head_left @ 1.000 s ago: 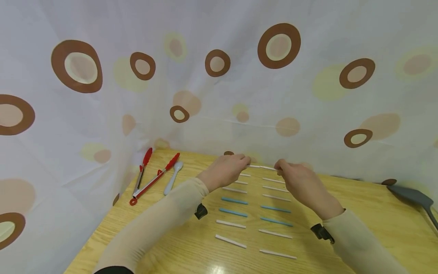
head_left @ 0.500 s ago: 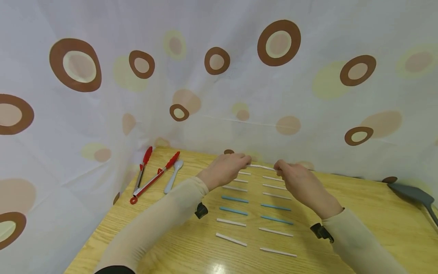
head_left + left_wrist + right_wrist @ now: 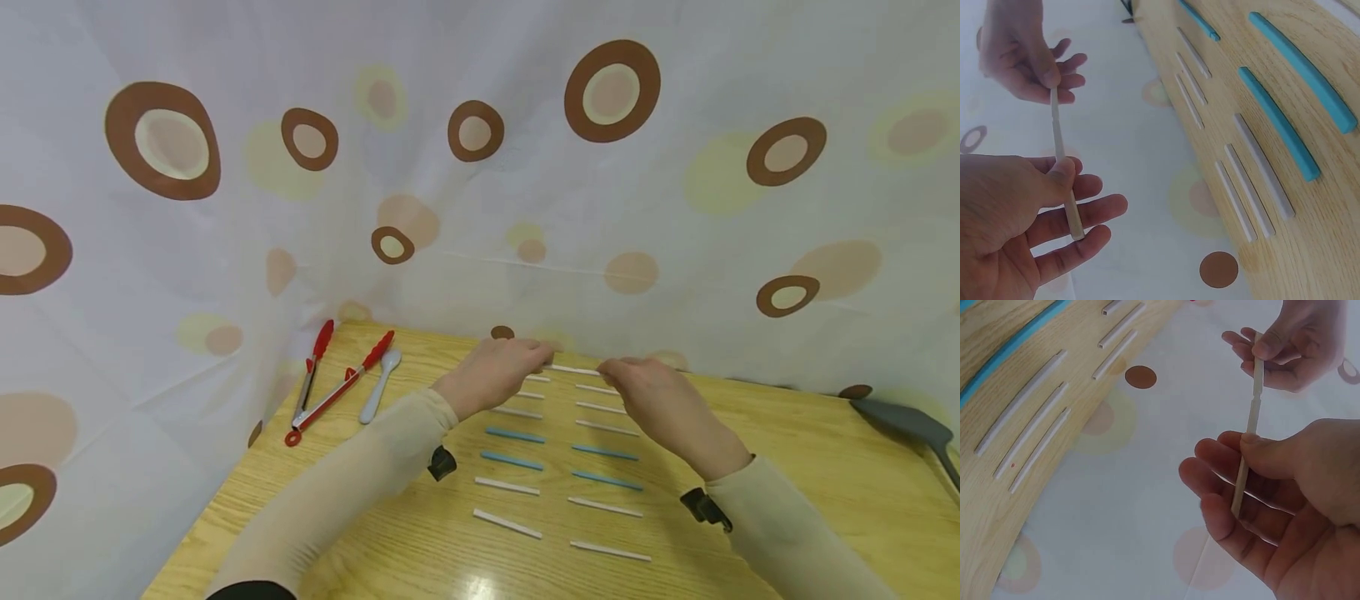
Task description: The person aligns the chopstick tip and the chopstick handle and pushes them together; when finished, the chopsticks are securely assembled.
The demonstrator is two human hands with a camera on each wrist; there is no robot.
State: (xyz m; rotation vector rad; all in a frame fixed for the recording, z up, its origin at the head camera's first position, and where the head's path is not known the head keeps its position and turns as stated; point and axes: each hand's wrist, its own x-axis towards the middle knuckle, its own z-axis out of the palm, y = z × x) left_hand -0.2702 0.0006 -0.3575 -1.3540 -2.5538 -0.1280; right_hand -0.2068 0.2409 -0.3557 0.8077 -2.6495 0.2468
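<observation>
Near the table's far edge, two slim white sticks meet end to end between my hands, with a small notch at the joint. My left hand pinches one white stick between thumb and index finger, its other fingers spread behind. The thumb and fingers of my right hand pinch the other white stick, whose near end runs across the fingers. Below the hands, white sticks and blue sticks lie in two columns on the wooden table.
Red-tipped tongs lie spread at the table's left, next to a pale grey spoon. A dark grey spatula is at the far right. A patterned curtain hangs behind the table's far edge.
The hands have come slightly closer together. The small bend seen earlier where the sticks meet has straightened, and less of their length shows between the hands.
</observation>
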